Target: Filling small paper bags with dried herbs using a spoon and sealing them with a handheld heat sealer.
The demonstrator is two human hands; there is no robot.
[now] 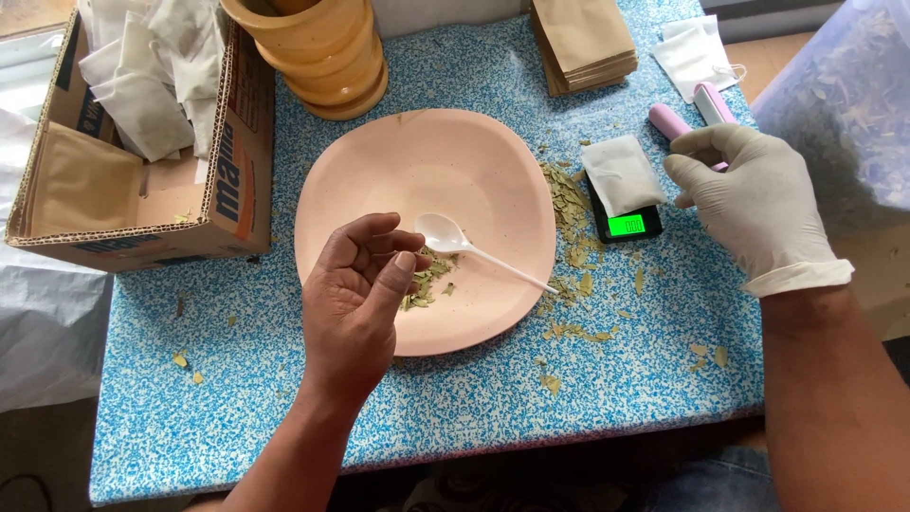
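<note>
**Pinching dried leaves off the plate, pouch on the scale**

While the bare left hand (355, 299) hovers over the near-left part of the pink plate (427, 228), its thumb and fingers curl together in a pinch; a few leaf bits seem caught there, hard to tell. Small pile of dried leaf bits (425, 282) lies on the plate just beside the fingertips, near the plate's near edge. White plastic spoon (474, 248) rests on the plate, bowl toward the hand, handle pointing to the right edge, untouched. Gloved right hand (754, 204) sits near the table's right edge, fingers loosely bent, touching a pink tube-shaped tool (675, 123); grip unclear. White pouch (621, 173) lies on the small black scale (627, 224), right of the plate. Spilled leaves (569, 213) lie scattered between plate and scale.

Judgement: step is portioning leaves by weight. Next move likely calls for carrying the pinch across to the pouch without dropping bits, and watching the scale readout.

Cardboard box (142, 142) of pouches at far-left corner, stacked yellow bowls (322, 52) at far edge.
</note>
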